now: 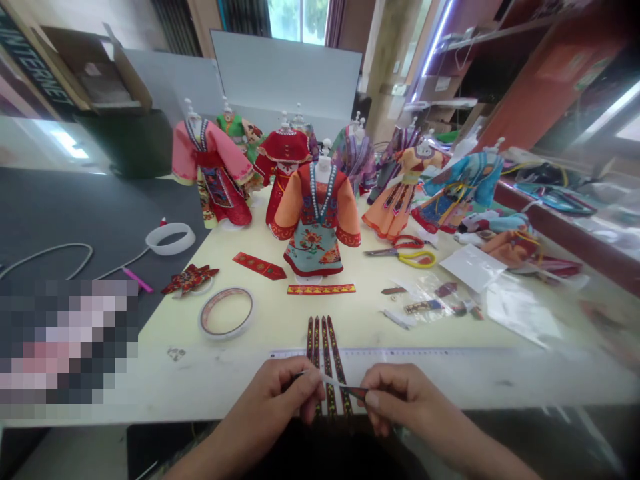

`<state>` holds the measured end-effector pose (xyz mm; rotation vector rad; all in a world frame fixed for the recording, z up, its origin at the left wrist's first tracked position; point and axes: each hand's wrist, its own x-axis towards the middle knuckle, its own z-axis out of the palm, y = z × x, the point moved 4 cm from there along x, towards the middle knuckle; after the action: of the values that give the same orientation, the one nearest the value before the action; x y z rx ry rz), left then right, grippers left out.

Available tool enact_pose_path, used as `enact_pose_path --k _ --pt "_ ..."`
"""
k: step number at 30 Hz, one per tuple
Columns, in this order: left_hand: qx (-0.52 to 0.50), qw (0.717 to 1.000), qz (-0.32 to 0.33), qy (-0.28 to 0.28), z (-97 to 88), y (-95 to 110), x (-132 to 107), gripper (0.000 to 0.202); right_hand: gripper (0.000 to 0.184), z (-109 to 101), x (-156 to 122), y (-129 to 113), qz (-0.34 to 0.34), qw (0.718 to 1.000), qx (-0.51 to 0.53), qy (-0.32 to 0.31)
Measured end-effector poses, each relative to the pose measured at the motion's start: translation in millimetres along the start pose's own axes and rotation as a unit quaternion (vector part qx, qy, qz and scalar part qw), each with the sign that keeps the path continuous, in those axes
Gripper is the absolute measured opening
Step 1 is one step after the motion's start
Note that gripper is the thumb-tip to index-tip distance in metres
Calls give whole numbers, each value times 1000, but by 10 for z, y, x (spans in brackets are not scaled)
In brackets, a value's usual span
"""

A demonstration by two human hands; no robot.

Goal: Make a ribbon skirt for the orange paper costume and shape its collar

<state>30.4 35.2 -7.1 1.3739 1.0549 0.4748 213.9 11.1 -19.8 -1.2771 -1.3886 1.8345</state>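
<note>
My left hand point(297, 390) is closed in a pinch on one end of a narrow white strip point(329, 379). That strip runs across to a small dark piece with red on it point(356, 392), perhaps fabric, gripped between the thumb and fingers of my right hand point(395, 398). Under and between both hands lie several narrow dark patterned ribbons point(327, 347) with pointed ends, side by side. They cross a clear ruler point(410, 352) that lies along the table. What my curled lower fingers touch is hidden.
Doll-sized robes on stands, one orange and red point(319, 213), fill the table's point(165, 373) back. A tape roll point(227, 312), a yellow-red strip point(321, 289) and a red pointed strip point(259, 265) lie ahead. Yellow-handled scissors point(417, 258) and plastic bags point(515, 313) are at right.
</note>
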Motion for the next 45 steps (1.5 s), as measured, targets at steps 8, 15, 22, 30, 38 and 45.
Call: enact_pose_path --k 8,15,22,30,38,45 --pt "-57 997 -12 41 2 -49 25 46 31 22 -50 144 10 994 111 1" --pt "-116 992 -31 41 -24 -37 116 42 28 59 -44 273 0 988 156 10" --pt "-57 995 -5 78 -191 116 355 24 31 8 -47 260 -3 989 132 72" --pt "5 1000 0 -20 -233 217 693 27 31 -27 -83 311 8 979 164 124" --pt "168 982 83 6 -206 336 948 16 36 -13 -148 379 34 981 105 162" --pt "252 961 108 -20 -177 368 991 18 34 27 -210 483 39 982 52 177"
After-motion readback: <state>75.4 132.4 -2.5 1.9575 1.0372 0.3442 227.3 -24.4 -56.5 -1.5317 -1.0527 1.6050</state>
